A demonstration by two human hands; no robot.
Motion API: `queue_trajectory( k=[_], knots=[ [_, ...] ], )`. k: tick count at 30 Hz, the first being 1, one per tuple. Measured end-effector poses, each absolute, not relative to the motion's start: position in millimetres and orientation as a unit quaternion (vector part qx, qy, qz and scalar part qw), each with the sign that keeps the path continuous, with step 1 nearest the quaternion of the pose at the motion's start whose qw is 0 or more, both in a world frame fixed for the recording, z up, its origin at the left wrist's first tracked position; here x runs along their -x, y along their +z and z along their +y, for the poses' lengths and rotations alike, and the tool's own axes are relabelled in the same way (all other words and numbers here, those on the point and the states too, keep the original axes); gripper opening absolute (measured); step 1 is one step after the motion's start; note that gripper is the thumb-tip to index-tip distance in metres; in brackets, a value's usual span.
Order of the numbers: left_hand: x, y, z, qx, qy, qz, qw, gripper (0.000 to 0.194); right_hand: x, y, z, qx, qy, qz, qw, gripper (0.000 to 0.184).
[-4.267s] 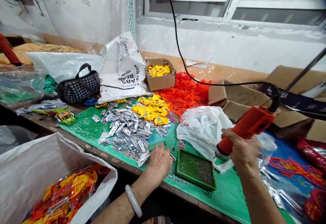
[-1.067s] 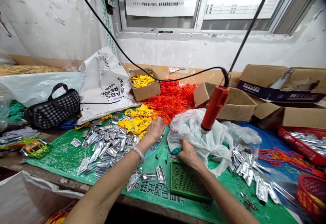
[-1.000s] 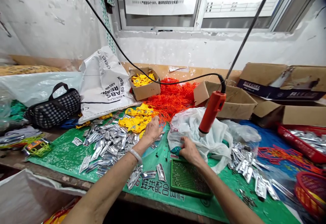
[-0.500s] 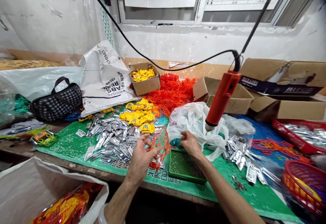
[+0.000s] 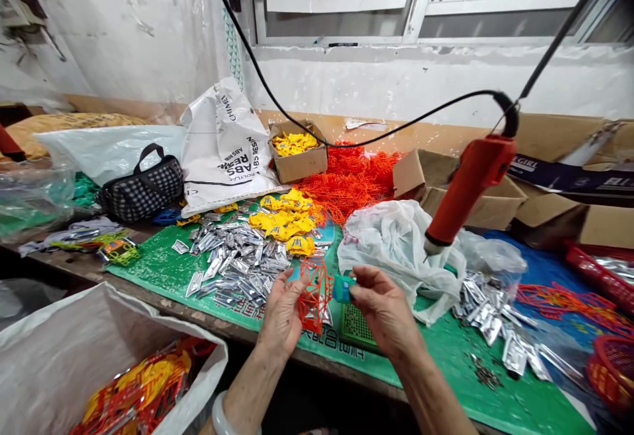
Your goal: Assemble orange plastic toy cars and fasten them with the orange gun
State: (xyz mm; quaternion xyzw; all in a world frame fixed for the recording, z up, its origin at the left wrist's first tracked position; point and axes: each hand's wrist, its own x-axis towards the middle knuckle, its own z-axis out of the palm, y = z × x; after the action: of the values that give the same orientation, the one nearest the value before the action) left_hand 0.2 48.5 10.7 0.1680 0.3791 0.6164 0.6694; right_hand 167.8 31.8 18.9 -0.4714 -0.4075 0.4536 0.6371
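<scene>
My left hand is closed at the left edge of a red-orange openwork plastic frame, thumb against fingers. A bit of teal shows by its fingertips. My right hand pinches a small teal plastic piece just right of the frame. Under the right hand sits a green perforated basket, partly hidden by that hand. Left of my hands lies a heap of silvery flat pieces, with yellow plastic parts behind it.
A red electric screwdriver hangs at the right on a black cable. A crumpled white plastic bag lies below it. Red-orange frames pile up at the back. An open white sack stands front left; loose screws lie at right.
My right hand has lifted the teal piece from beside the basket and brought it near the frame. My left hand's fingers have closed at the frame. The view has swung left.
</scene>
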Motion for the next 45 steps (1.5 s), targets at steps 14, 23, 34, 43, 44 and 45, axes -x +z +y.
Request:
queue_trajectory(
  k=[14, 23, 34, 43, 44, 45],
  knots=[
    [11.1, 16.4, 35.8, -0.229, 0.522, 0.334, 0.751, 0.03, -143.5, 17.2, 26.8, 0.43, 0.514, -0.302, 0.679, 0.035],
    [-1.7, 13.5, 27.8, -0.231, 0.577, 0.313, 0.718, 0.027, -132.3, 10.9, 15.5, 0.521, 0.402, -0.445, 0.608, 0.027],
    [-6.9, 5.3, 28.6, -0.197, 0.578, 0.302, 0.732, 0.029, -136.9, 19.4, 11.7, 0.468, 0.544, -0.359, 0.596, 0.056],
    [-9.0, 10.5, 21.0, -0.214, 0.567, 0.33, 0.724, 0.036, -137.2, 9.6, 10.1, 0.536, 0.277, -0.629, 0.49, 0.042],
    [-8.9, 11.0, 20.8, -0.214, 0.569, 0.338, 0.719, 0.037, -137.3, 9.6, 9.9, 0.538, 0.257, -0.648, 0.473, 0.044],
    [-9.0, 11.2, 20.7, -0.214, 0.57, 0.345, 0.715, 0.038, -137.5, 10.2, 9.7, 0.542, 0.244, -0.663, 0.456, 0.045]
  ],
)
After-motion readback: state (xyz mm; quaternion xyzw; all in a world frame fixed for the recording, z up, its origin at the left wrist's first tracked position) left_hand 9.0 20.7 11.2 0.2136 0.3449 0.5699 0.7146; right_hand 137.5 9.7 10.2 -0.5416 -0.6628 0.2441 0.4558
